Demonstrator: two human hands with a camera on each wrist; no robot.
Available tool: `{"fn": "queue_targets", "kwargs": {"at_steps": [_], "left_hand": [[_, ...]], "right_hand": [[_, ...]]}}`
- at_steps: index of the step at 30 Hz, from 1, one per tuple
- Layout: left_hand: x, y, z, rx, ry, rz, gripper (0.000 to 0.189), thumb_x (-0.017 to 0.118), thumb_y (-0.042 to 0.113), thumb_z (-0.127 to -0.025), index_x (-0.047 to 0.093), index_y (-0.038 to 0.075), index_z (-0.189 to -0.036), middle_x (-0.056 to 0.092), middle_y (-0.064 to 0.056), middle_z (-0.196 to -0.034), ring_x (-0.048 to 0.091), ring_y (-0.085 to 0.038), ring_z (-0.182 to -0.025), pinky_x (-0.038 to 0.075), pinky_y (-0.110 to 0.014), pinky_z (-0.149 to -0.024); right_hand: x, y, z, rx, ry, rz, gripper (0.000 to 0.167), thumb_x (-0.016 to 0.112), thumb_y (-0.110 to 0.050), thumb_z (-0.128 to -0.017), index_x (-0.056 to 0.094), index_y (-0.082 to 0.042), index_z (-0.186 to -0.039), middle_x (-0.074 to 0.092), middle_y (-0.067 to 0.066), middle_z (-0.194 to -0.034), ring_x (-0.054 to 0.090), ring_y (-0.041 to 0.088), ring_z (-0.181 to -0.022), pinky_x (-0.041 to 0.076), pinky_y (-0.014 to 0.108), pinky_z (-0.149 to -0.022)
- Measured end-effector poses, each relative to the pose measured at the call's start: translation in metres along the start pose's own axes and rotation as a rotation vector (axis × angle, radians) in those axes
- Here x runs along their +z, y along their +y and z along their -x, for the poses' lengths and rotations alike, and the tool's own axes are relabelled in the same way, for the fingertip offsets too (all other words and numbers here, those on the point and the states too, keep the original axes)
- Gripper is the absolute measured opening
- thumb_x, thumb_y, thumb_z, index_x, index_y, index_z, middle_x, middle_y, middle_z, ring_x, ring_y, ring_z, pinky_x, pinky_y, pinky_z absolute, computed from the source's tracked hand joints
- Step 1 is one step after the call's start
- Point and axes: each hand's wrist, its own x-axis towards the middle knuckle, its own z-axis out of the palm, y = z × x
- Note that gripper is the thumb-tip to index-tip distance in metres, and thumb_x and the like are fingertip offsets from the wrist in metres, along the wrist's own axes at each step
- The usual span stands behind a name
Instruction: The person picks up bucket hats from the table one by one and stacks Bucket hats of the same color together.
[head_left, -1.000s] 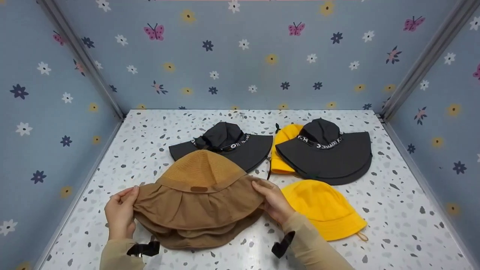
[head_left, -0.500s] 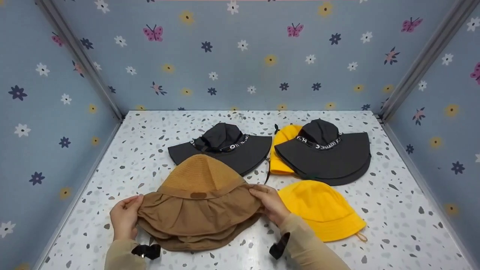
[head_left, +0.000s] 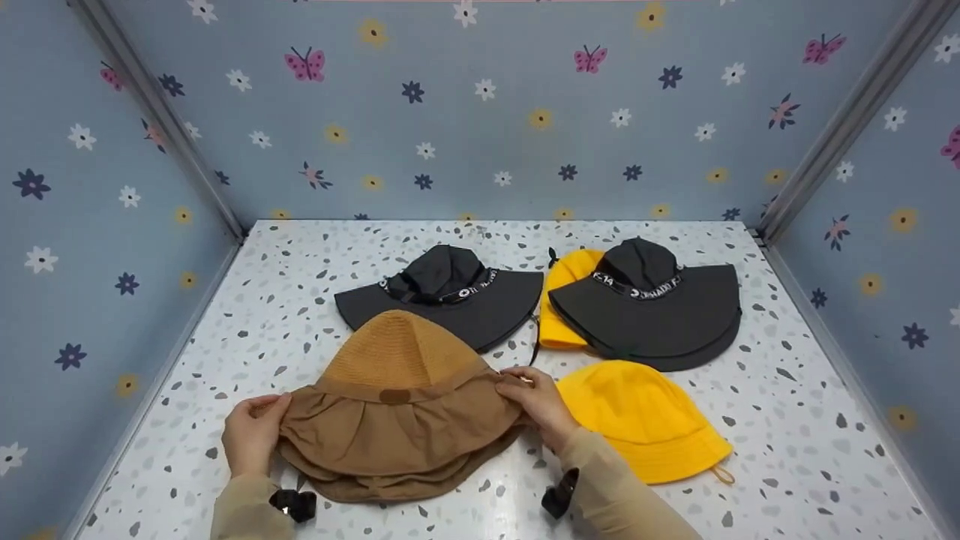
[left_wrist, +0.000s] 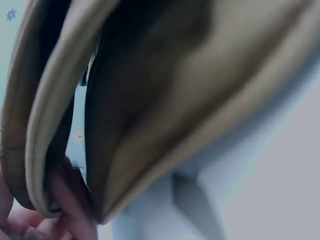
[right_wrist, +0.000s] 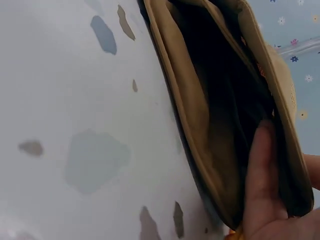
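Note:
A brown sun hat with a woven tan crown and a gathered cloth brim is at the front left in the head view. Several brim layers show one under another along its lower edge. My left hand pinches the brim at its left end, and my right hand pinches the right end. Up close in the left wrist view, folds of the brim part beside my fingers. From the right wrist, a finger lies inside the brim while other fingers stay outside, behind the cloth.
Behind the brown hat lies a black wide-brimmed hat, partly covered by it in this view. Another black hat overlaps a yellow hat at the back right. A yellow bucket hat sits beside my right forearm. Flowered panels enclose the speckled table.
Both hands have brought the brown hat slightly lower and nearer to me, keeping hold of its two brim ends. The other hats have stayed in place.

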Motion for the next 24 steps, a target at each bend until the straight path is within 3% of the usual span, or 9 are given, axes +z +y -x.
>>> {"fn": "queue_targets", "kwargs": {"at_steps": [3, 5, 9, 13, 15, 18, 24], "left_hand": [[-0.003, 0.008, 0.007, 0.054, 0.010, -0.122, 0.044, 0.056, 0.036, -0.098, 0.058, 0.002, -0.127, 0.054, -0.026, -0.134, 0.045, -0.048, -0.124, 0.037, -0.056, -0.101], [-0.002, 0.017, 0.013, 0.103, 0.033, -0.197, 0.041, 0.052, 0.031, -0.100, 0.057, 0.003, -0.130, 0.048, -0.029, -0.139, 0.038, -0.053, -0.126, 0.033, -0.061, -0.101], [0.006, 0.041, 0.028, 0.240, 0.114, -0.280, 0.036, 0.048, 0.020, -0.101, 0.056, 0.003, -0.132, 0.041, -0.030, -0.143, 0.029, -0.056, -0.129, 0.024, -0.067, -0.104], [0.021, 0.067, 0.045, 0.394, 0.142, -0.312, 0.040, 0.051, 0.017, -0.099, 0.054, 0.000, -0.135, 0.039, -0.028, -0.147, 0.023, -0.055, -0.137, 0.013, -0.070, -0.112], [0.030, 0.078, 0.052, 0.446, 0.113, -0.340, 0.045, 0.052, 0.019, -0.099, 0.050, 0.000, -0.140, 0.035, -0.028, -0.151, 0.018, -0.055, -0.141, 0.007, -0.072, -0.115], [0.047, 0.090, 0.060, 0.481, 0.027, -0.396, 0.055, 0.053, 0.026, -0.100, 0.041, 0.002, -0.148, 0.025, -0.027, -0.158, 0.007, -0.057, -0.145, -0.005, -0.074, -0.114], [0.079, 0.090, 0.061, 0.485, -0.154, -0.487, 0.082, 0.055, 0.050, -0.097, 0.022, 0.006, -0.158, 0.001, -0.025, -0.165, -0.015, -0.056, -0.145, -0.016, -0.075, -0.109]], "right_hand": [[0.001, -0.006, 0.002, -0.063, 0.050, 0.109, 0.046, 0.073, -0.014, -0.086, 0.059, 0.002, -0.126, 0.065, 0.012, -0.106, 0.063, 0.016, -0.085, 0.055, 0.027, -0.073], [0.001, -0.010, 0.002, -0.110, 0.098, 0.198, 0.048, 0.075, -0.013, -0.083, 0.060, 0.002, -0.127, 0.062, 0.014, -0.107, 0.060, 0.019, -0.088, 0.052, 0.026, -0.076], [0.004, -0.017, 0.004, -0.212, 0.158, 0.365, 0.046, 0.075, -0.011, -0.082, 0.064, -0.002, -0.125, 0.057, 0.017, -0.121, 0.055, 0.028, -0.104, 0.050, 0.033, -0.085], [0.009, -0.020, 0.008, -0.375, 0.120, 0.503, 0.042, 0.072, -0.012, -0.086, 0.064, -0.004, -0.126, 0.054, 0.017, -0.131, 0.050, 0.036, -0.124, 0.045, 0.047, -0.101], [0.013, -0.020, 0.010, -0.478, 0.073, 0.582, 0.044, 0.071, -0.013, -0.089, 0.061, -0.002, -0.130, 0.054, 0.019, -0.136, 0.046, 0.040, -0.132, 0.040, 0.054, -0.109], [0.019, -0.018, 0.012, -0.550, -0.009, 0.695, 0.054, 0.071, -0.021, -0.092, 0.053, -0.002, -0.140, 0.047, 0.018, -0.148, 0.035, 0.043, -0.142, 0.031, 0.057, -0.116], [0.027, -0.012, 0.011, -0.571, -0.157, 0.931, 0.077, 0.071, -0.035, -0.092, 0.035, -0.006, -0.153, 0.030, 0.013, -0.161, 0.022, 0.044, -0.149, 0.023, 0.059, -0.119]]}}
